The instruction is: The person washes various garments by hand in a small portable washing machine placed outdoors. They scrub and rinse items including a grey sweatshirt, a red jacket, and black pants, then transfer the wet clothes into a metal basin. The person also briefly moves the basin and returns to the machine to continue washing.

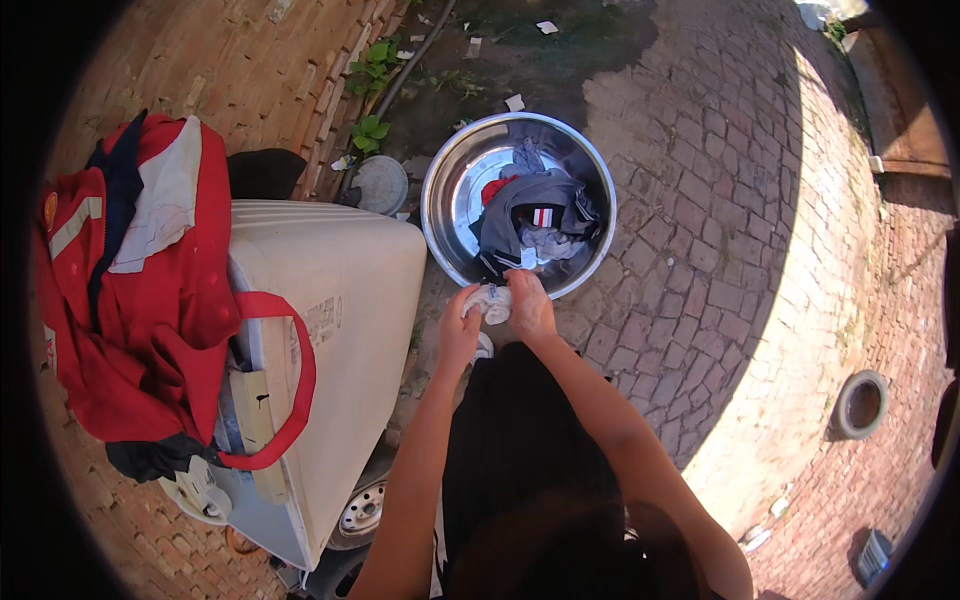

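Both hands are together just over the near rim of a round stainless steel basin [444,259]. Between them is a small crumpled white cloth [495,304] with a bluish mark on it. My left hand [456,330] grips its left side, and my right hand [531,306] has hold of the right side. Inside the basin lies a grey garment [499,225] with striped edging, in a heap. A red cloth [495,189] shows beside it, along with light grey cloth [555,244]. Whether the basin holds water I cannot tell.
At left stands a large off-white appliance-like box [360,270], draped with red clothing [150,315] with a hanging strap. A wheel [364,510] shows below it. Brick walls flank the cobbled ground [675,225]; a tyre [860,405] lies at right, and a dark hose [416,64] runs ahead.
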Demonstrator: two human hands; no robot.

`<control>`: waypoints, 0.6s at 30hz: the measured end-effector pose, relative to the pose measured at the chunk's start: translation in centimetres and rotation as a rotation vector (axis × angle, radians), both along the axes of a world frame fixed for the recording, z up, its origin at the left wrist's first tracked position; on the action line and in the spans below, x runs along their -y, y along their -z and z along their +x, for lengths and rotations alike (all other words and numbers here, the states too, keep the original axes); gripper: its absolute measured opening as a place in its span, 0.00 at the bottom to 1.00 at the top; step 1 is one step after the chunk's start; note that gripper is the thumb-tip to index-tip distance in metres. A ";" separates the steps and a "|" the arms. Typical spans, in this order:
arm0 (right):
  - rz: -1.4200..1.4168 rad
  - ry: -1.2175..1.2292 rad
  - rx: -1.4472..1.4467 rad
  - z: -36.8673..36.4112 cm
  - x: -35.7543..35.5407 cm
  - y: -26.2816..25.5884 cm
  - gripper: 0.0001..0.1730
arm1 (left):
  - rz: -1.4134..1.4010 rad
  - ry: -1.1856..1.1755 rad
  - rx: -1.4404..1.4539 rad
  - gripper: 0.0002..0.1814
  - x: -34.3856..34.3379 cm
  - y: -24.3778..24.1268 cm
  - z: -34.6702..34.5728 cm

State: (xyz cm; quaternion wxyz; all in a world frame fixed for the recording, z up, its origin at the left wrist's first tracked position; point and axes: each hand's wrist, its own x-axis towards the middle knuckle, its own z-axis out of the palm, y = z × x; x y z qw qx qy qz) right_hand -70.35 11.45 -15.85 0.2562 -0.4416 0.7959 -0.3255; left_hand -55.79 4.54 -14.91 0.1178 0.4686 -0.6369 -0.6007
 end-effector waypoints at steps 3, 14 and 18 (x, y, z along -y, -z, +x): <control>0.332 0.006 0.010 -4.4 -3.0 11.0 0.30 | -0.129 0.315 0.267 0.25 -0.3 15.2 -1.4; 0.413 0.858 -0.192 -23.8 -11.8 40.3 0.27 | -0.145 -0.300 0.635 0.27 21.4 41.1 -1.9; 0.400 1.014 -0.130 -24.2 -12.9 42.2 0.27 | 0.205 -0.707 0.076 0.17 21.8 39.6 -4.9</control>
